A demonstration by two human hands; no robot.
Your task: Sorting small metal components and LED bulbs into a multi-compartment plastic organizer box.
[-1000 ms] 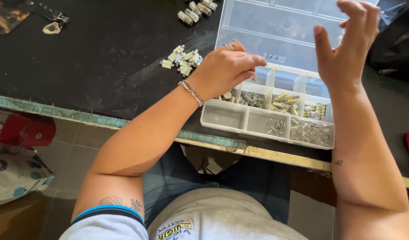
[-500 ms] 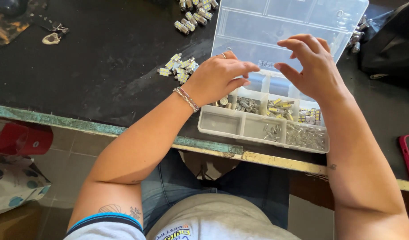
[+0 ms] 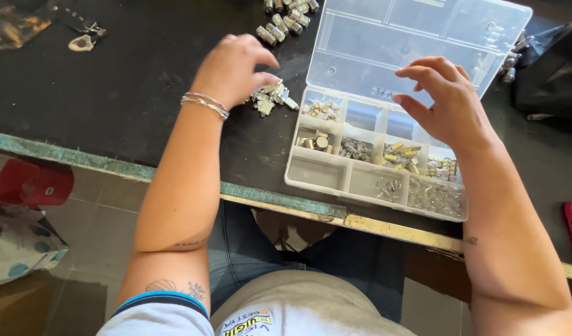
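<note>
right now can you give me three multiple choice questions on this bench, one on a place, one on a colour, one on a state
1. Where is the left hand?
A. inside the organiser box
B. over the small pile of bulbs left of the box
C. on the red thing at the right edge

2. What colour is the table top?
A. white
B. black
C. yellow

3. How is the lid of the organiser box?
A. open, swung back
B. shut
C. taken off and lying on the floor

Key: 1 B, the fingers hang over the small pile of bulbs beside the box. 2 B, the surface is dark black. 3 A, the clear lid stands back behind the compartments, with the right hand above them.
</note>
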